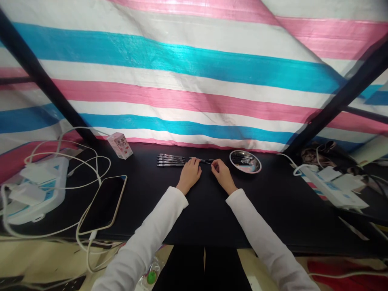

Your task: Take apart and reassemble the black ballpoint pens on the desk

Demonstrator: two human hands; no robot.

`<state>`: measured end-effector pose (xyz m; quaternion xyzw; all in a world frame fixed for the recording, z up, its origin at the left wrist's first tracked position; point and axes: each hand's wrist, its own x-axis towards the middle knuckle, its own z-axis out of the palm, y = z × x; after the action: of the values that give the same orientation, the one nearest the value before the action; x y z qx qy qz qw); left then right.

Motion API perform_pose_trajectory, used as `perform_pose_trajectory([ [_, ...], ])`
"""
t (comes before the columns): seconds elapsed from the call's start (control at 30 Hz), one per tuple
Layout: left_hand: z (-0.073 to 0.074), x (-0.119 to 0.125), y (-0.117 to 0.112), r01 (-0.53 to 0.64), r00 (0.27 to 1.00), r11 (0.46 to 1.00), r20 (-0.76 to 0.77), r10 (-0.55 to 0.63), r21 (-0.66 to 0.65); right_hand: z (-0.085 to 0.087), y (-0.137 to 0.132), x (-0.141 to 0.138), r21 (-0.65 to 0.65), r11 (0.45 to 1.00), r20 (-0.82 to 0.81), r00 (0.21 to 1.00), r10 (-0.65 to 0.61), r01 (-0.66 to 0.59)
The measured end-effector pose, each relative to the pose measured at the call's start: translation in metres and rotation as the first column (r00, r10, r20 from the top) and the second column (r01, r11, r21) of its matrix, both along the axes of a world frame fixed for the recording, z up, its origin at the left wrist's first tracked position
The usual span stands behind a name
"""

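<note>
A row of several black pens (171,160) lies side by side on the black tabletop (209,218), pointing to the right. One black pen (206,161) stretches between my hands, past the right end of the row. My left hand (190,174) has its fingertips on this pen's barrel. My right hand (223,174) pinches the pen's far end between thumb and finger. To the right of my right hand sits a shallow shiny metal dish (245,167) holding several dark pens. Both my forearms are in white sleeves.
A striped pink, blue and white tarp hangs behind the table on dark poles. A small printed box (120,145) stands at the back left. A smartphone (103,204), a power strip (39,190) and tangled white cables lie on the left. Another power strip (330,184) lies on the right.
</note>
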<state>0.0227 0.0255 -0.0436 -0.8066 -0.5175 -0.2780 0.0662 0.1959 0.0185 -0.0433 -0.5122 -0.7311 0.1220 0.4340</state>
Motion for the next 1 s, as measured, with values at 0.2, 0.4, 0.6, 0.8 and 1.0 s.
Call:
perform_pose_trajectory([
  [0.2, -0.001, 0.013, 0.010, -0.003, 0.999, 1.000, -0.048, 0.001, -0.030, -0.003, 0.001, 0.002, 0.013, 1.000, -0.021, 1.000, 0.011, -0.011],
  [0.4, 0.000, 0.005, 0.001, 0.024, 0.998, 0.999, -0.052, -0.026, -0.041, -0.007, 0.004, 0.004, 0.024, 0.999, -0.026, 0.999, 0.038, -0.037],
  [0.6, -0.002, 0.001, 0.000, 0.021, 0.999, 0.998, -0.024, -0.023, -0.065, -0.013, 0.009, 0.009, 0.008, 1.000, 0.000, 1.000, -0.005, 0.005],
  [0.8, -0.003, 0.003, 0.001, -0.015, 1.000, 0.998, -0.013, 0.014, -0.060, -0.011, 0.008, 0.011, 0.005, 0.998, -0.012, 0.998, -0.059, 0.059],
  [1.0, 0.000, 0.003, 0.000, -0.009, 1.000, 0.999, -0.022, 0.008, -0.050, -0.006, 0.004, 0.006, -0.022, 0.999, -0.065, 0.997, -0.038, 0.037],
])
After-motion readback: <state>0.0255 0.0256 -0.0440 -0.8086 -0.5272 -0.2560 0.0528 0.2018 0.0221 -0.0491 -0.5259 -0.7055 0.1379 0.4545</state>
